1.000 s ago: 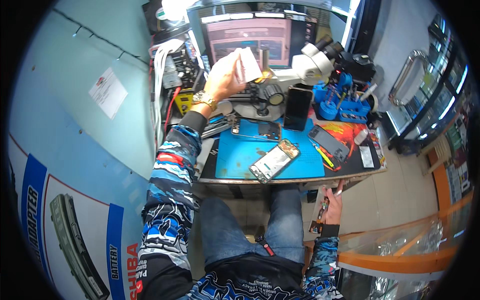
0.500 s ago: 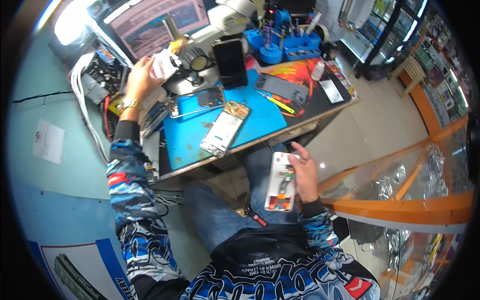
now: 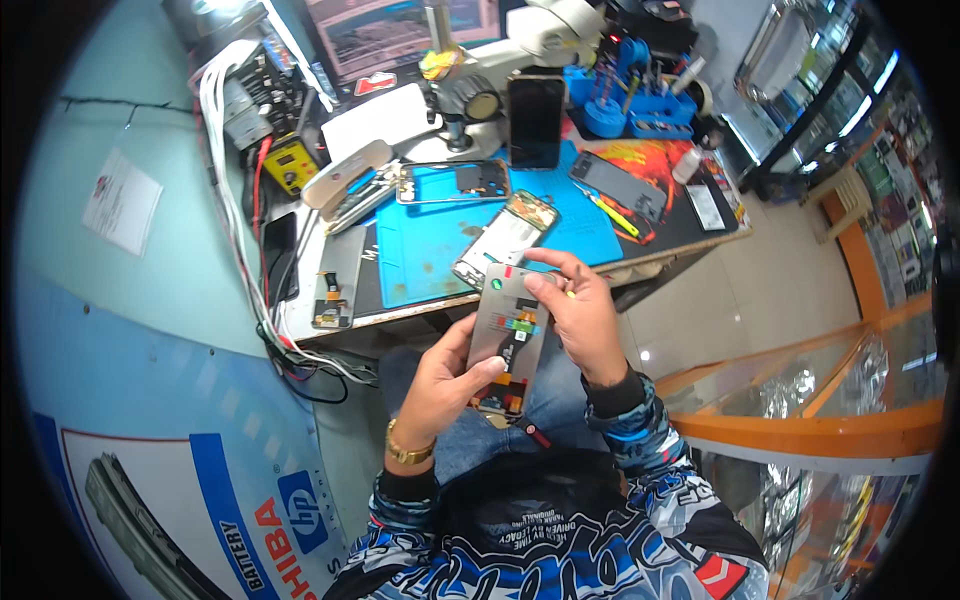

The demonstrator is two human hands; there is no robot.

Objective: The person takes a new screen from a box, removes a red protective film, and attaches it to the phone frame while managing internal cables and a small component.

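Over my lap, both hands hold a phone screen panel [image 3: 494, 345], its grey back and ribbon cable facing up. My left hand [image 3: 440, 385] grips its lower left edge, thumb lying across the back. At the upper right corner, my right hand [image 3: 585, 320] pinches the panel between thumb and fingers. Just beyond the panel, an opened phone frame [image 3: 505, 240] rests at an angle on the blue mat [image 3: 420, 265]. Farther back lies a second phone frame [image 3: 420, 187] with a dark part in it.
A dark phone [image 3: 535, 122] stands upright behind the mat. To its right are a grey screen [image 3: 615, 185], a yellow pen-like tool [image 3: 615, 217] and a blue tool holder [image 3: 660, 115]. At left sit an open case [image 3: 345, 180], another panel [image 3: 335, 300] and white cables [image 3: 225, 190].
My left hand has come back from the far left of the bench and now holds the panel. My right hand has raised and turned it. The view has shifted left.
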